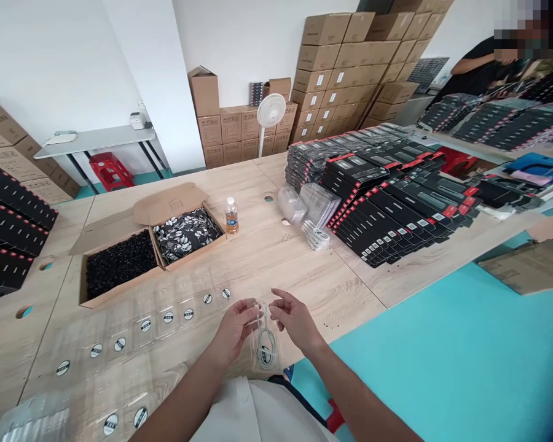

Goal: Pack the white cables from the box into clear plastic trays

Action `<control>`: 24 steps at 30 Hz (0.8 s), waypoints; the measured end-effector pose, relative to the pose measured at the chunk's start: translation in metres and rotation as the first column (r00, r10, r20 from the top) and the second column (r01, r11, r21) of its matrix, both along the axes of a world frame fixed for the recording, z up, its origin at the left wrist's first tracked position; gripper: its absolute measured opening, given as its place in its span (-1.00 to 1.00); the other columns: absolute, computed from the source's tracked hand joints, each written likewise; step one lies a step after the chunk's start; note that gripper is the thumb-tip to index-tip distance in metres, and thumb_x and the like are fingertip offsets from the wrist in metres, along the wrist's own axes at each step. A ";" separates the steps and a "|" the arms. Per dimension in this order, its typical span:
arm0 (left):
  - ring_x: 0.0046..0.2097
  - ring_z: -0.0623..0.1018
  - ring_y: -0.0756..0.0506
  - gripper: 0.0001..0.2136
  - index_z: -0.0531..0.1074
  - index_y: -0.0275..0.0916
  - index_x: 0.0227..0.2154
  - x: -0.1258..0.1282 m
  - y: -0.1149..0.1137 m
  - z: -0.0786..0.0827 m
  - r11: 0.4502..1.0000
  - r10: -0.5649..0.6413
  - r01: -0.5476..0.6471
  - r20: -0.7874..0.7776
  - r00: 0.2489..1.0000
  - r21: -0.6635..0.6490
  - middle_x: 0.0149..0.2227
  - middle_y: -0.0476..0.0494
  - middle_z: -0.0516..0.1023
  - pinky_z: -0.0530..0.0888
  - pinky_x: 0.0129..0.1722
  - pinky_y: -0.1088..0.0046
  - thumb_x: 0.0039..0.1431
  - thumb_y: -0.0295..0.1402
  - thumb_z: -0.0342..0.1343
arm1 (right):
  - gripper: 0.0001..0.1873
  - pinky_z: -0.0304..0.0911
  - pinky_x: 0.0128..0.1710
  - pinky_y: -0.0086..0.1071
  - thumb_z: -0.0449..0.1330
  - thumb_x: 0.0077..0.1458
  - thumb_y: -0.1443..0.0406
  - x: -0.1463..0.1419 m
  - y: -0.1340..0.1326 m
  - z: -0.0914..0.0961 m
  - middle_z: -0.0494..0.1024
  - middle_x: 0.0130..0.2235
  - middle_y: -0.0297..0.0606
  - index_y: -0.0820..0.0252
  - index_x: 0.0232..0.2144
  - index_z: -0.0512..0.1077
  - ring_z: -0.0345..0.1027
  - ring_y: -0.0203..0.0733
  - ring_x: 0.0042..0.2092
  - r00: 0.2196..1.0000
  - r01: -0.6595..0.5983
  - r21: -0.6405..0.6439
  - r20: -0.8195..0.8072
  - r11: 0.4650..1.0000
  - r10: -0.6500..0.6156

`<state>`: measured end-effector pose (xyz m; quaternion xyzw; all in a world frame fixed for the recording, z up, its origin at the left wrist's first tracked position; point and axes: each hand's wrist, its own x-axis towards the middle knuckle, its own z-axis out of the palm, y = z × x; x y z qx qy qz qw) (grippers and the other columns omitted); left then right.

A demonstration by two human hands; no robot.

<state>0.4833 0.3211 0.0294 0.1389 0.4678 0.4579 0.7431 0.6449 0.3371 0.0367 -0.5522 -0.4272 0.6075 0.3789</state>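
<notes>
Between my hands, close to the table's front edge, hangs a coiled white cable [266, 345] with its plug ends upward. Behind or around it is a clear plastic pouch [278, 361] bearing a round black-and-white label; I cannot tell whether the coil is inside. My left hand [236, 324] pinches the cable near its upper end. My right hand [295, 320] is curled beside the other plug end, index finger raised, its thumb and other fingers drawn together; what they grip is too small to make out. To the left, several clear pouches [154, 307] with round labels lie in a row.
Ahead left stand open cartons of small black parts [120, 264] and black-and-white packets [187, 233], beside a drink bottle [231, 218]. Bundled white cables [316, 235] lie by stacked black boxes [387, 212]. A person [472, 67] works at the far right.
</notes>
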 end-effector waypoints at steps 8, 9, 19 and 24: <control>-0.37 0.54 -0.06 -0.59 0.45 -0.24 -0.26 0.002 0.008 0.017 0.990 0.021 -0.008 -0.091 0.996 0.141 -0.39 -0.11 0.58 0.42 -0.33 0.38 -0.25 -0.32 0.40 | -0.49 0.12 -0.62 -0.48 0.25 -0.09 0.22 -0.013 0.000 0.016 0.43 -0.44 -0.38 0.17 -0.03 0.38 0.23 -0.34 -0.50 0.995 -0.016 0.015 -0.095 1.000 0.017; -0.37 0.54 -0.07 -0.58 0.44 -0.23 -0.25 0.001 0.007 0.017 0.989 0.015 0.001 -0.103 0.995 0.149 -0.37 -0.12 0.58 0.43 -0.33 0.37 -0.25 -0.33 0.40 | -0.50 0.10 -0.62 -0.48 0.25 -0.09 0.22 -0.013 -0.001 0.014 0.43 -0.44 -0.39 0.17 -0.03 0.39 0.22 -0.35 -0.51 0.995 -0.008 0.012 -0.100 1.000 0.010; 0.07 0.45 -0.16 -0.29 0.23 -0.10 0.11 0.003 0.009 -0.022 0.995 0.056 -0.074 -0.248 0.967 -0.063 0.11 -0.32 0.40 0.39 -0.06 0.36 -0.15 -0.25 0.37 | -0.48 0.20 -0.55 -0.44 0.17 -0.06 0.23 0.010 0.037 -0.065 0.50 -0.41 -0.29 0.27 0.00 0.39 0.39 -0.25 -0.45 0.975 0.055 -0.068 0.217 0.996 -0.039; 0.20 0.32 -0.20 -0.55 0.43 -0.11 -0.11 -0.007 -0.006 -0.034 0.992 0.021 -0.051 -0.247 0.969 -0.115 0.18 -0.28 0.32 0.40 -0.03 0.37 -0.13 -0.24 0.35 | -0.52 0.34 -0.22 -0.31 0.21 -0.13 0.36 0.052 0.098 -0.080 0.57 -0.18 -0.07 0.32 -0.08 0.45 0.46 -0.09 -0.16 0.926 0.134 -0.036 0.362 0.990 -0.112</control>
